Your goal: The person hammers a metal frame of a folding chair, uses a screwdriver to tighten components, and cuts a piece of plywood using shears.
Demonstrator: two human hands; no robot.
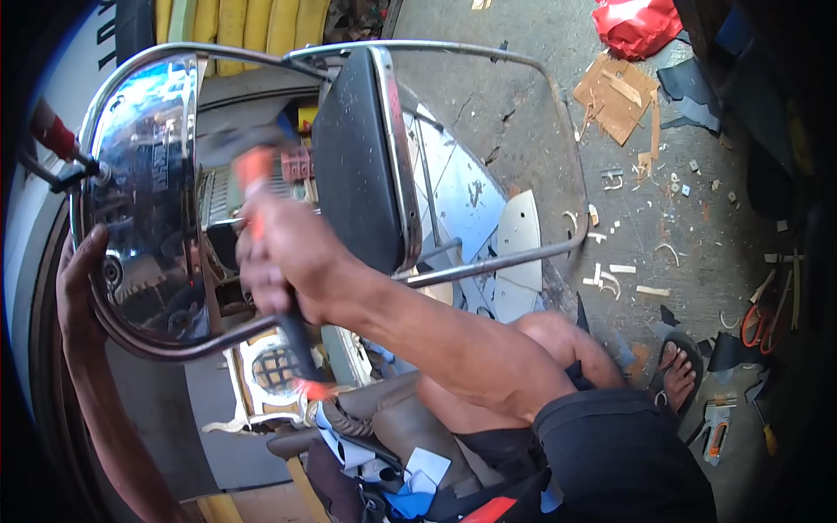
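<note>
A chair with a bent metal-tube frame [497,261] lies tipped in front of me. It has a black padded part [357,157] and a shiny, mirror-like panel [144,192] at its left end. My left hand [80,275] grips the tube at the panel's lower left, thumb over the edge and fingers hidden behind. Closed around a hammer [299,349] with an orange-and-black handle, my right hand [283,248] is over the gap between panel and pad. The hammer's head is smeared by motion. A red-handled tool [57,131] meets the panel's left edge; its kind is unclear.
Scraps and a brown board [617,96] litter the floor at right, below a red bundle [636,26]. An orange-and-grey staple gun [717,431], a yellow-handled screwdriver [770,438] and orange-handled scissors [757,327] lie near my sandalled foot [678,375]. Yellow foam pieces [253,35] stand behind.
</note>
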